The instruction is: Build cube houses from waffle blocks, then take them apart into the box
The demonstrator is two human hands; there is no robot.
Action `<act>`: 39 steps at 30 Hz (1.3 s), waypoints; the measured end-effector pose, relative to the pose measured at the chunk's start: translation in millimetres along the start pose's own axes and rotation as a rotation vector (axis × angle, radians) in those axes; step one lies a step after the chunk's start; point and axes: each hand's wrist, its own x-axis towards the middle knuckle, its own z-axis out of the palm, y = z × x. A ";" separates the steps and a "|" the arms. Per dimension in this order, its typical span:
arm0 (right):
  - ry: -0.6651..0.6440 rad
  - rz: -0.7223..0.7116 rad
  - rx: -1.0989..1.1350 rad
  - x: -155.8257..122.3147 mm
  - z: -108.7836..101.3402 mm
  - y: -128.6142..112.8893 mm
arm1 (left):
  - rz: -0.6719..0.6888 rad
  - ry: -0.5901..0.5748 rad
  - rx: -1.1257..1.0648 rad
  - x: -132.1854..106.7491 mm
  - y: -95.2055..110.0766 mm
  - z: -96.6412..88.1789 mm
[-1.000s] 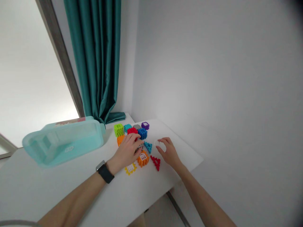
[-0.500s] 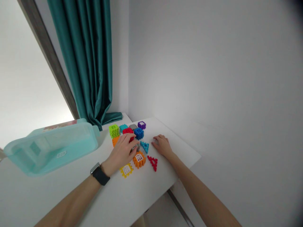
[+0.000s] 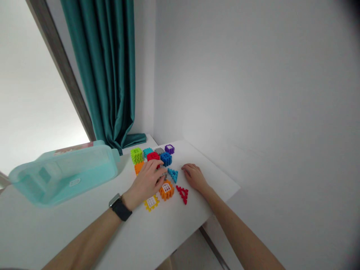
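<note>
Fingers (image 3: 153, 167) of left hand (image 3: 144, 184) curled over plastic waffle blocks (image 3: 165, 159) — any grip hidden, cannot tell; right hand (image 3: 194, 177) released, flat on white table (image 3: 140, 232) — just beside cyan triangle (image 3: 173, 175).

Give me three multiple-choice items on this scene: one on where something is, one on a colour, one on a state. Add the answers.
1. Where is the left hand?
A. Gripping the curtain
B. Over the cluster of toy blocks
C. Against the wall

2. What colour is the watch strap on the left wrist?
A. Black
B. Red
C. White

3. What state is the translucent teal box in?
A. Held up in the left hand
B. Standing on the floor
C. Resting on the table, touched by neither hand

Answers:
1. B, since the fingers reach in among the blocks.
2. A, since the strap shows dark black against the wrist.
3. C, since the box sits on the tabletop, apart from both hands.
</note>
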 end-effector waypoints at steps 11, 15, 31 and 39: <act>0.162 0.103 0.325 -2.0 -14.3 -14.5 | 0.001 0.034 -0.002 -3.8 -7.4 -10.8; 0.185 0.086 0.519 1.5 -26.2 -43.8 | -0.030 0.083 -0.037 -9.5 -11.7 -18.3; -0.204 -0.082 1.203 23.3 -5.2 -237.5 | -0.497 0.191 -0.344 -107.9 -52.5 -120.4; -0.470 -0.027 1.345 28.7 63.7 -300.4 | -0.703 0.285 -0.286 -191.4 -73.8 -152.2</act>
